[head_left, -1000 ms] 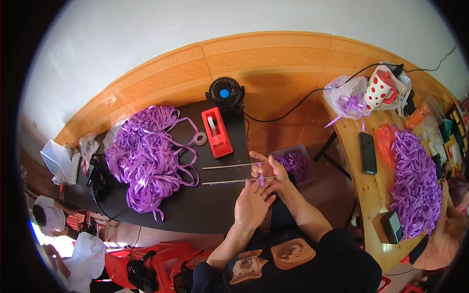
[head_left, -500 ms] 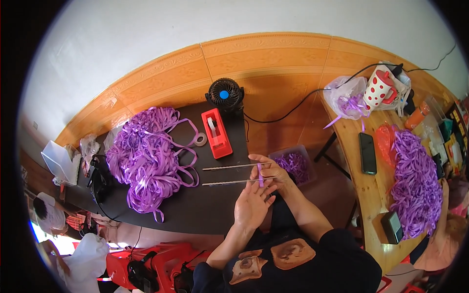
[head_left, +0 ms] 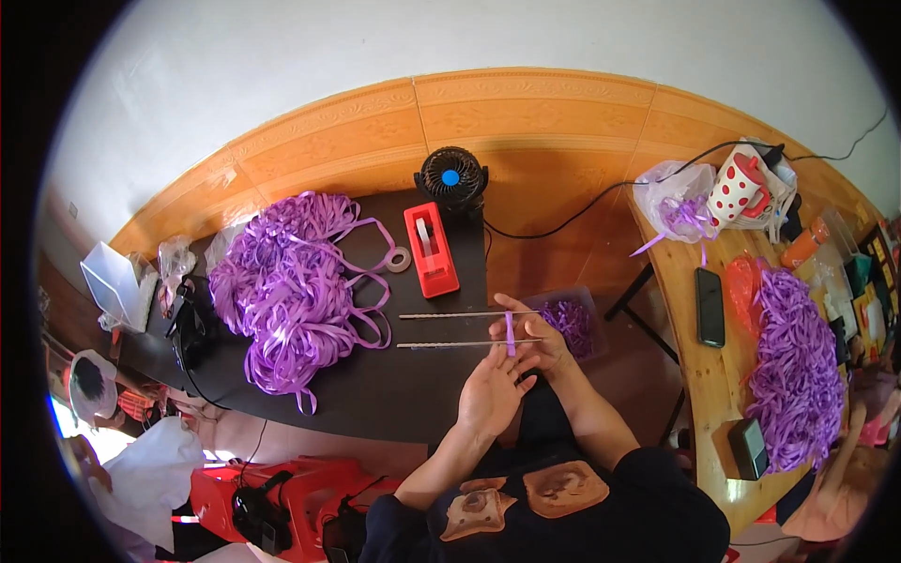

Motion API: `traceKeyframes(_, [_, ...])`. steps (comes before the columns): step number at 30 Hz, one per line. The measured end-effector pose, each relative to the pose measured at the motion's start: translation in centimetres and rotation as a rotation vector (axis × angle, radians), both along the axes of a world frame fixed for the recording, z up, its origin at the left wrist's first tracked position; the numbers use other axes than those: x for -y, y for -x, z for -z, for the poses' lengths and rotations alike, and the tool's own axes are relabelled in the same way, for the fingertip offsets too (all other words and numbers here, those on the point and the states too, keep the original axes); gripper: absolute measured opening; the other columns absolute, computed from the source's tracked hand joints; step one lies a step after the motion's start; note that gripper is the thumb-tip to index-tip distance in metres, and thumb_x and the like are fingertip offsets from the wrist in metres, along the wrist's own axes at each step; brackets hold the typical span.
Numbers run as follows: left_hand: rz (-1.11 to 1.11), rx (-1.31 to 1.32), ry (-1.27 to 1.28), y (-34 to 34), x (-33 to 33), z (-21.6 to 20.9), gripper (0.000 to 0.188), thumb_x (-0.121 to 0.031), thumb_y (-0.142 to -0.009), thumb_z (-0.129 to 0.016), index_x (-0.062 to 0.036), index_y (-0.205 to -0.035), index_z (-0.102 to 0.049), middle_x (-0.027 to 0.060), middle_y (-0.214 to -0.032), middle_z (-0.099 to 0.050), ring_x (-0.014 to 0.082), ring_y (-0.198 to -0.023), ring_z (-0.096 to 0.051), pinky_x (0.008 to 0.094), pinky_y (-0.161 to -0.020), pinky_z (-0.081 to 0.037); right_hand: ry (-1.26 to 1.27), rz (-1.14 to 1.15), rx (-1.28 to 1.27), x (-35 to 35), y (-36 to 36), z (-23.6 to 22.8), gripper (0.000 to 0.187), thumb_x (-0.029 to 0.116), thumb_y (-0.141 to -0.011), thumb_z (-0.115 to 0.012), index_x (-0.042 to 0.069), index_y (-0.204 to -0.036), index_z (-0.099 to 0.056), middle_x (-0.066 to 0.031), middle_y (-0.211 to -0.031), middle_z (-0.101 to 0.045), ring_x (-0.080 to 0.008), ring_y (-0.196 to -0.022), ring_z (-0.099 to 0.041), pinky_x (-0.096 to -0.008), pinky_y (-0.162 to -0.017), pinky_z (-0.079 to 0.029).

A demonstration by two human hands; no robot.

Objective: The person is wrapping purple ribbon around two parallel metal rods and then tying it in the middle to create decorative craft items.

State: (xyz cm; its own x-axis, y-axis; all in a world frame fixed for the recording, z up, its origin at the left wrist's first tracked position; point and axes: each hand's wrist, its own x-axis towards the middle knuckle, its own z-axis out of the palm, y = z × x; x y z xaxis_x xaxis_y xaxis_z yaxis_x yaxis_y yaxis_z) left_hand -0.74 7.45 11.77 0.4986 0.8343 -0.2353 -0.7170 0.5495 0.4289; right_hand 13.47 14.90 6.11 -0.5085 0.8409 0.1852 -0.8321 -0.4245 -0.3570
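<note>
Two thin, metallic-looking rods (head_left: 441, 316) reach side by side from over the dark table to my hands. A short purple ribbon strip (head_left: 510, 333) crosses both rods near their right ends. My right hand (head_left: 549, 345) is at that end, its fingers bent around the strip and the index finger raised past the upper rod. Below the lower rod, my left hand (head_left: 490, 394) is palm up with fingers stretched; its fingertips are close to the strip's lower end. Whether they touch it is hard to see. A large heap of purple ribbon (head_left: 291, 281) lies on the table to the left.
A red tape dispenser (head_left: 433, 251), tape roll (head_left: 399, 260) and black fan (head_left: 451, 178) stand on the dark table (head_left: 366, 413). Beyond my right hand is a bin of ribbon pieces (head_left: 568, 324). A wooden table (head_left: 671, 310) at right holds a phone (head_left: 710, 308) and another ribbon pile (head_left: 796, 375).
The whole view has shifted slightly, moving the table items to the right in it. My hands keep nearly the same pose around the rods and the strip.
</note>
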Motion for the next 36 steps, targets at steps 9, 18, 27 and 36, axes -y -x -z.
traceKeyframes(9, [0.164, -0.168, -0.184, -0.3, 0.2, 0.1, 0.045, -0.029, -0.093, -0.047, 0.0007, -0.126, -0.052, 0.0102, -0.117, -0.061, 0.0189, -0.103, -0.058, 0.0290, -0.086, -0.042, 0.030, 0.086, 0.142, -0.8, -0.1, 1.2, 0.031, 0.017, -0.092, -0.055, 0.008, -0.122, -0.055, -0.0030, -0.071, -0.051, -0.0196, -0.078, -0.051, -0.0311, -0.074, -0.045])
traceKeyframes(18, [0.238, -0.292, -0.426, 2.2, 2.8, -4.2, 0.031, -0.021, -0.096, -0.051, 0.0000, -0.116, -0.061, 0.0101, -0.105, -0.066, 0.0143, -0.092, -0.061, 0.0254, -0.081, -0.045, 0.309, 0.563, 0.382, 0.8, -9.9, 1.9, 0.028, 0.014, -0.093, -0.051, 0.010, -0.120, -0.055, -0.0061, -0.073, -0.061, -0.0235, -0.078, -0.063, -0.0350, -0.068, -0.052])
traceKeyframes(27, [-0.388, -1.149, -0.774, 10.3, -2.3, -5.5, 0.020, -0.009, -0.089, -0.060, 0.0042, -0.103, -0.064, 0.0093, -0.089, -0.065, 0.0135, -0.083, -0.061, 0.0258, -0.073, -0.047, 0.109, 1.051, 1.618, -1.1, -17.7, 13.0, 0.032, 0.010, -0.090, -0.053, 0.000, -0.121, -0.054, -0.0074, -0.097, -0.062, -0.0127, -0.089, -0.057, -0.0275, -0.078, -0.045])
traceKeyframes(36, [-0.561, -2.364, -1.289, 14.2, -9.8, -3.7, 0.014, -0.003, -0.067, -0.059, 0.0002, -0.080, -0.062, 0.0130, -0.094, -0.054, 0.0320, -0.102, -0.046, 0.0440, -0.083, -0.034, -0.245, 1.050, 1.297, 5.0, -7.4, 0.6, 0.013, 0.002, -0.088, -0.059, -0.001, -0.100, -0.062, -0.0034, -0.089, -0.064, -0.0073, -0.079, -0.057, -0.0197, -0.071, -0.045])
